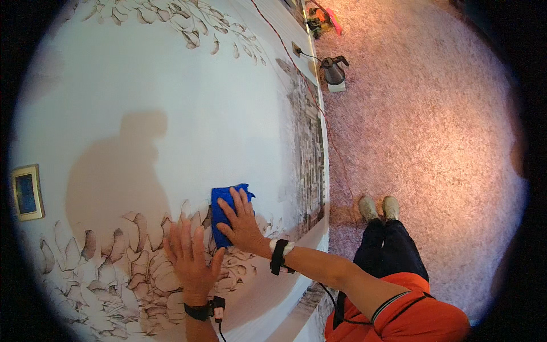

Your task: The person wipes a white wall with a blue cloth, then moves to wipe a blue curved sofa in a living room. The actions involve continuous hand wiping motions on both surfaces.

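A folded blue cloth (219,209) lies flat against a pale wall printed with a brown petal pattern. My right hand (241,222) presses on it with the palm down and the fingers spread, holding it to the wall. Beside and below it in the picture, my left hand (190,258) is spread over the petal pattern, with nothing in it; whether its palm touches the wall cannot be told. Both wrists wear dark straps, and a cable hangs from the left one. The shadow (119,171) of a head and body falls on the wall.
A framed wall panel (27,192) is at the far left. A red twisted cord (305,81) runs across the wall onto the mottled floor (419,107). An electric kettle (334,72) stands near a wall socket (295,49), with colourful items (322,21) beyond. My shoes (379,208) are near the wall's base.
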Demonstrator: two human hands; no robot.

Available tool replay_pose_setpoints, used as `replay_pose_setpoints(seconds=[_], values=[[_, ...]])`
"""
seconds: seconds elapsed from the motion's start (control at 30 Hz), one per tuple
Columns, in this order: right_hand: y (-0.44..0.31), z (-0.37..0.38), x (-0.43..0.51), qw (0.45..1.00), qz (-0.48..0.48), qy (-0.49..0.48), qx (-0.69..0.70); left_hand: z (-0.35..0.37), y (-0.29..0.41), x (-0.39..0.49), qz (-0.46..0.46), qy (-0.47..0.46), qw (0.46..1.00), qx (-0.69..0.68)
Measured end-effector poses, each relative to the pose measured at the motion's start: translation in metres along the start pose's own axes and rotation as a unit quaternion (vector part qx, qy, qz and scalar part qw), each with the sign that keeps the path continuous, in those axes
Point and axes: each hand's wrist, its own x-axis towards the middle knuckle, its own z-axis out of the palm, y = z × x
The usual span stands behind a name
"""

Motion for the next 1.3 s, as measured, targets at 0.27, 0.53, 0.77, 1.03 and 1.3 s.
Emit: replay_pose_setpoints(seconds=[0.27,0.53,0.77,1.03,1.3], values=[[-0.033,0.005,0.038,0.999,-0.005,0.050,0.011,-0.017,-0.012,-0.002,-0.034,0.050,0.997,-0.043],[-0.022,-0.001,0.002,0.990,-0.134,-0.030,-0.027,-0.026,-0.016,0.002,-0.037,0.062,0.997,-0.040],[-0.045,-0.001,0.051,0.996,-0.089,0.024,0.010,-0.029,-0.023,0.009,-0.041,0.088,0.994,-0.055],[-0.049,-0.007,0.048,0.975,-0.217,-0.050,-0.021,-0.050,-0.029,0.015,-0.064,0.050,0.996,-0.043],[-0.081,-0.003,0.073,0.984,-0.175,-0.012,-0.007,-0.086,-0.046,0.000,-0.102,0.074,0.992,-0.004]])
